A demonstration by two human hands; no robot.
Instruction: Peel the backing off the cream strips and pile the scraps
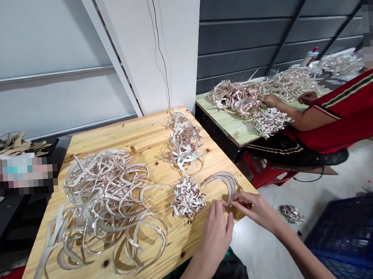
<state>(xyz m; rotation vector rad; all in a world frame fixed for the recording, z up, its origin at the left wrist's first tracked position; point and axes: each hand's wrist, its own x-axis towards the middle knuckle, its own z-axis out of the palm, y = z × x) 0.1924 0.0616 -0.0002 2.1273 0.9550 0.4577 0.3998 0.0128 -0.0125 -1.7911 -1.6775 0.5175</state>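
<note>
The lower end of a curved strip bundle is pinched by the thumb and fingertips of the right hand. Just beside, the left hand is held with fingers bent; whether anything is gripped by it cannot be told. Left of the grip, a heap of small pieces is seen on the wooden table. Beyond it lies a small tangle; farther left, a large tangle is spread.
</note>
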